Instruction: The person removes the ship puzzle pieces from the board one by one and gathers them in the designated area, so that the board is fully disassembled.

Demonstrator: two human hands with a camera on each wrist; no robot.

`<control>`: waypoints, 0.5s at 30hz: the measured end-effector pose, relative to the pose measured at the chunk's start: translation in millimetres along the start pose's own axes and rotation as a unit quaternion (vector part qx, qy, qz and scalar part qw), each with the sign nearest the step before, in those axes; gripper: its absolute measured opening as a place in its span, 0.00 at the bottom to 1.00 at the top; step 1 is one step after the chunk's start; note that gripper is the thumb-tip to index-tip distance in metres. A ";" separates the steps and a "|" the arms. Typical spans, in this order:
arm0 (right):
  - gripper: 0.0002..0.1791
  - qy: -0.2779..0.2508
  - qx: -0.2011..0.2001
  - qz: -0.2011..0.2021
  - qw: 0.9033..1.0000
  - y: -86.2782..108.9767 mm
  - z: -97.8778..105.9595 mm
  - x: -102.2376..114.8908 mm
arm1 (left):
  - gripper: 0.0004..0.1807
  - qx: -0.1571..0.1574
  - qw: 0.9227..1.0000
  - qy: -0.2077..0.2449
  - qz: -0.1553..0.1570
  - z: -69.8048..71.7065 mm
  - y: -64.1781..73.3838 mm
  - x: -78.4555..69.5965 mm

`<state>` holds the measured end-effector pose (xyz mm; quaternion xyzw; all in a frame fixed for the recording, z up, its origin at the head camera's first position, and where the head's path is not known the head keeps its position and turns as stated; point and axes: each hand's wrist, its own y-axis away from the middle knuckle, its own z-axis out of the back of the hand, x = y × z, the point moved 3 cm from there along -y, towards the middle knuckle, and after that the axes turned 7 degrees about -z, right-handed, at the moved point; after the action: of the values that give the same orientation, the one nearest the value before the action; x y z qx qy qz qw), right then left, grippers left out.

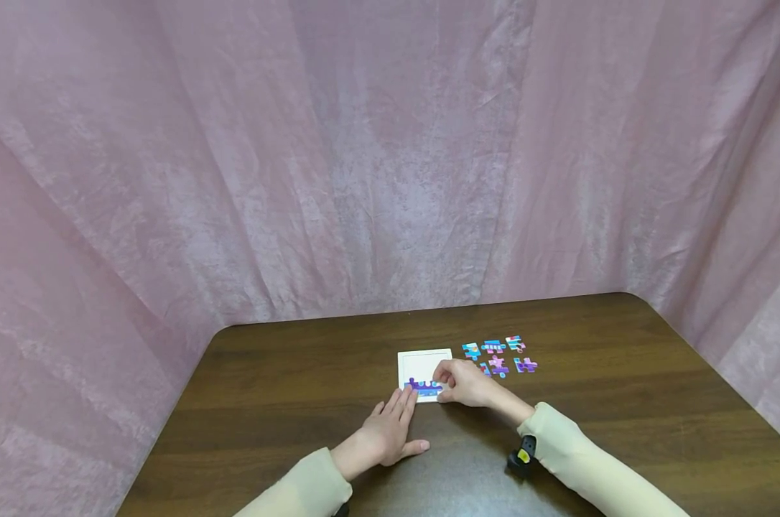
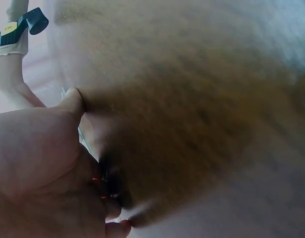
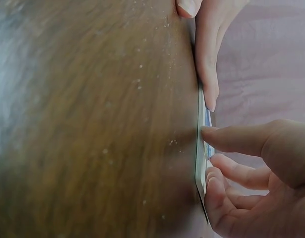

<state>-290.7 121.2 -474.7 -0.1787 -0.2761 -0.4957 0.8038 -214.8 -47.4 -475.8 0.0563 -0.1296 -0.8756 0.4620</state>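
Observation:
A square white puzzle tray (image 1: 425, 355) lies on the table with joined purple-and-blue jigsaw pieces (image 1: 427, 388) along its near side. My left hand (image 1: 388, 435) lies with straight fingers, their tips resting on the tray's near left part. At the near right corner, my right hand (image 1: 469, 384) has thumb and curled fingers around a jigsaw piece, which they mostly cover. From the right wrist, the thumb (image 3: 236, 139) sits at the tray's edge (image 3: 200, 148), with the fingertips just across from it. The left wrist view mainly shows the left palm (image 2: 38, 153).
Several loose jigsaw pieces (image 1: 493, 347) lie right of the tray, partly behind the right hand. The brown wooden table (image 1: 286, 388) ends at a pink curtain (image 1: 390, 158). A black wrist camera (image 1: 522, 457) hangs at the right sleeve.

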 end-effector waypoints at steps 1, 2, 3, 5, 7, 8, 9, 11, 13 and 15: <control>0.16 -0.002 0.000 -0.002 1.000 -0.2 0.0 0.6 | 0.48 -0.001 1.000 0.001 0.000 -1.1 -0.5 0.5; 0.16 -0.006 0.001 -0.002 1.000 -0.3 -0.2 1.1 | 0.48 0.000 1.000 0.003 -0.001 -3.1 -1.4 1.3; 0.17 -0.011 0.001 -0.001 1.000 -0.5 -0.5 1.6 | 0.48 0.000 1.000 0.003 -0.002 -5.6 -2.6 2.3; 0.17 -0.023 0.001 0.003 1.000 -0.3 -1.0 2.4 | 0.48 -0.003 1.000 0.002 -0.004 -11.5 -5.4 4.3; 0.17 -0.034 0.000 0.009 0.999 -0.1 -1.6 2.9 | 0.48 -0.009 1.000 -0.002 -0.007 -17.4 -8.1 6.2; 0.16 -0.039 -0.001 0.013 0.999 0.0 -1.9 2.9 | 0.48 -0.011 1.000 -0.003 -0.008 -20.1 -9.2 7.0; 0.16 -0.043 -0.004 0.018 0.999 0.3 -2.0 3.5 | 0.48 -0.016 1.000 -0.004 -0.008 -21.6 -10.0 7.5; 0.13 -0.049 -0.011 0.024 0.998 0.3 -2.1 3.5 | 0.48 -0.023 1.000 -0.006 -0.008 -22.1 -10.3 7.6; 0.11 -0.053 -0.018 0.029 0.998 0.2 -2.0 3.6 | 0.48 -0.024 1.000 -0.006 -0.008 -19.5 -8.8 6.8; 0.09 -0.056 -0.026 0.030 0.998 0.0 -1.0 4.0 | 0.48 -0.018 1.000 -0.008 -0.008 -14.7 -6.8 5.6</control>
<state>-289.0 117.9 -473.0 -0.2351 -0.3023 -0.4677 0.7966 -220.1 -50.9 -491.7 0.0418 -0.1175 -0.8819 0.4547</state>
